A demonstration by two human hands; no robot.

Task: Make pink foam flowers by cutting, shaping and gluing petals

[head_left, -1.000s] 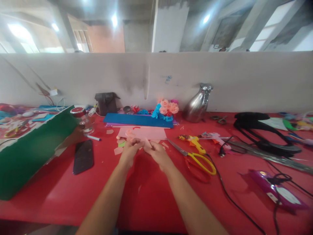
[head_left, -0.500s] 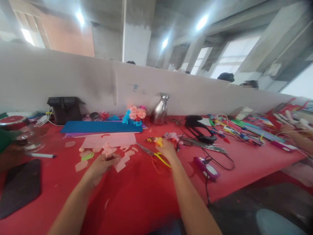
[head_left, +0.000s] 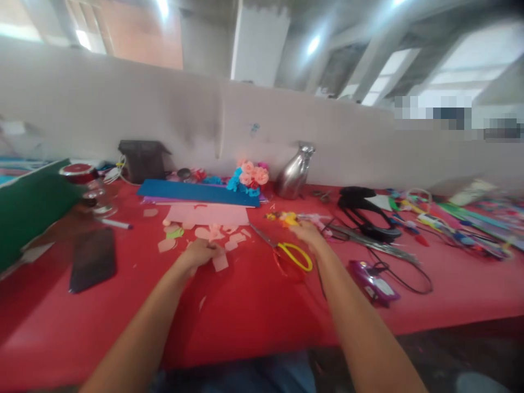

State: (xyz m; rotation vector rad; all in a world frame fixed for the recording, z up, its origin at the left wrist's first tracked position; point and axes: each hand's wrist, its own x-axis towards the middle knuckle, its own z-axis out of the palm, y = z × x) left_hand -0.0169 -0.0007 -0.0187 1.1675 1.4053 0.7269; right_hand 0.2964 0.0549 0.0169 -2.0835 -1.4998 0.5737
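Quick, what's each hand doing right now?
Left hand: curled at pink paper, hold too blurred to tell.
Right hand: on yellow glue gun, grip hidden.

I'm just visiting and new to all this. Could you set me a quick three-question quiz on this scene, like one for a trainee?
1. Multiple choice: which thing is the right hand at?
A) the phone
B) the yellow glue gun
C) the purple power strip

2. True or false: as pictured, the metal jug stands to the right of the bunch of flowers.

3. Fill in the blank: most of the small cut pieces around the left hand are ____ in colour.

Key: 1. B; 2. True; 3. pink
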